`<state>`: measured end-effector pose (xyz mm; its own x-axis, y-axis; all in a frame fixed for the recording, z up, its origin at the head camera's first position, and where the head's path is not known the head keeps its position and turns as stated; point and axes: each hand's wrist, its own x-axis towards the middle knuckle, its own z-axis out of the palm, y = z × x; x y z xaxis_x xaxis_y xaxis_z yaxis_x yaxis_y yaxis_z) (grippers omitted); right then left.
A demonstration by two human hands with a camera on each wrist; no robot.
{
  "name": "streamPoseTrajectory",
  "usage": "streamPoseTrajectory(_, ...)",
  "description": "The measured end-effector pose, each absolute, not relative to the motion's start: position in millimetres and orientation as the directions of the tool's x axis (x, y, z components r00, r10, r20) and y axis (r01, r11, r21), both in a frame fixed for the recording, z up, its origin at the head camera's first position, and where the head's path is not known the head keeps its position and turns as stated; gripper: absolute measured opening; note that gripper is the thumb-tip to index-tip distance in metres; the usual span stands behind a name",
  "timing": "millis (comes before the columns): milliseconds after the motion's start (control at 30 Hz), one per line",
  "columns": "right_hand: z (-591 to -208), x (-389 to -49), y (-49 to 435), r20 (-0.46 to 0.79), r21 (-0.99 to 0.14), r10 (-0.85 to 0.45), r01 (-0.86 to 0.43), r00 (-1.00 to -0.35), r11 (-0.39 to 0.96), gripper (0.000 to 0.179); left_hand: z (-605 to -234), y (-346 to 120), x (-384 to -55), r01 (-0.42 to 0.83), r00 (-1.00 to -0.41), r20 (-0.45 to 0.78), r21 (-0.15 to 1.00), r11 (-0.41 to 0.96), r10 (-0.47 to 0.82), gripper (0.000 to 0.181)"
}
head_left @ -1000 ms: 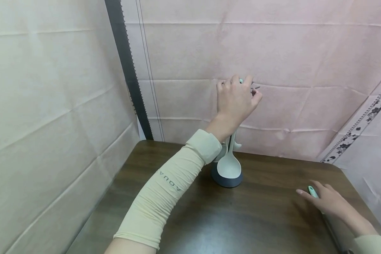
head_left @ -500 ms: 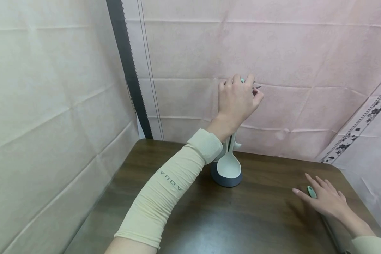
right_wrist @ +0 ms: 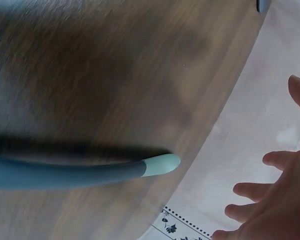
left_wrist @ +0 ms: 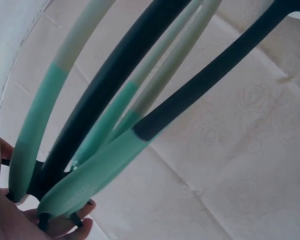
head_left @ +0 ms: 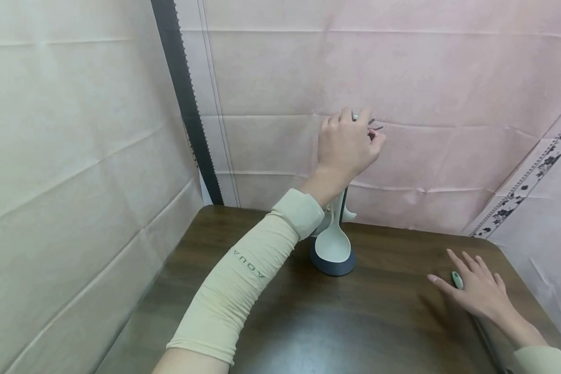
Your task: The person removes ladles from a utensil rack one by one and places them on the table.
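Note:
A utensil stand with a round dark blue base (head_left: pixel 333 268) stands near the table's back edge. My left hand (head_left: pixel 343 148) grips its hooked top from above, fingers curled round it. Several utensils hang there, their mint-ended handles (left_wrist: pixel 92 175) close under my fingers in the left wrist view. A pale ladle (head_left: pixel 333 245) faces forward; the other utensil heads are mostly hidden by it and my sleeve. At the right, my right hand (head_left: pixel 483 291) hovers with spread fingers over a dark utensil handle (right_wrist: pixel 80 174) with a mint tip, which lies on the table. Its head is out of view.
The brown wooden table (head_left: pixel 271 332) has rounded back corners. Pale cloth (head_left: pixel 425 104) hangs close behind it, with more cloth (head_left: pixel 75 182) along the left side. A patterned border strip (head_left: pixel 519 200) runs down at the right back.
The stand's upper part has turned slightly: the ladle has shifted left, and a dark rod now shows on its right. My right hand's fingers have spread and moved a little left.

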<state>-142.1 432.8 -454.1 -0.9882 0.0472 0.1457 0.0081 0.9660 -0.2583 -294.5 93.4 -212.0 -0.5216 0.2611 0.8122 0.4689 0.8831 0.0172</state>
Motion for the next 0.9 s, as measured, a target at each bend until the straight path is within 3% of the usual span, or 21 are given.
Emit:
streamPoseTrajectory(300, -448, -151, 426, 0.236, -0.262, 0.026, -0.037, -0.971, 0.964, 0.097, -214, 85, -302, 0.552, -0.452, 0.847, 0.02, 0.834, 0.279, 0.034)
streamPoseTrajectory(600, -438, -154, 409, 0.312, -0.307, -0.003, -0.104, -0.95, 0.946, 0.092, -207, 71, -305, 0.685, -0.5, 0.775, 0.081, 0.724, 0.387, 0.023)
streamPoseTrajectory(900, -435, -157, 396, 0.336, -0.358, -0.007, -0.134, -0.942, 0.924, 0.087, -205, 57, -310, 0.816, -0.521, 0.702, 0.241, 0.526, 0.487, 0.011)
